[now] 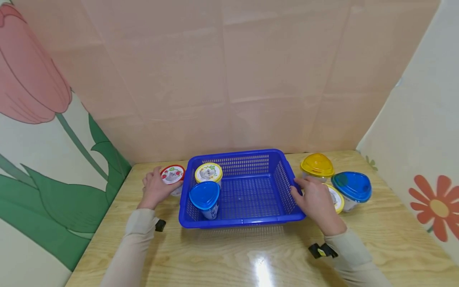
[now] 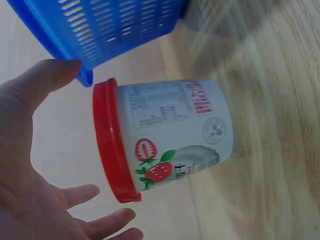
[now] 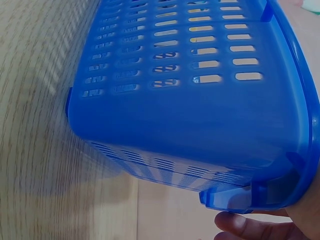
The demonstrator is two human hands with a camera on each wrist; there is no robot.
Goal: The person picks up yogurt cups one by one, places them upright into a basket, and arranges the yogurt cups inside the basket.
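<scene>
In the head view, my left hand (image 1: 157, 188) is spread about a white tub with a red lid (image 1: 173, 174) and a strawberry print. Its thumb lies near the basket's left rim; in the left wrist view, a gap shows between the fingers (image 2: 112, 222) and the red-lidded tub (image 2: 172, 132). My right hand (image 1: 317, 203) grips the right rim of a blue plastic basket (image 1: 244, 222). Inside the basket, at its left, stand a yellow-rimmed tub (image 1: 208, 172) and a tub with a blue lid (image 1: 204, 195).
Right of the basket stand a container with a yellow lid (image 1: 317, 164), one with a blue lid (image 1: 352, 186), and a yellow-rimmed tub (image 1: 335, 198) partly hidden by my right hand. All rest on a wooden table (image 1: 215, 259) against a covered wall (image 1: 229, 79).
</scene>
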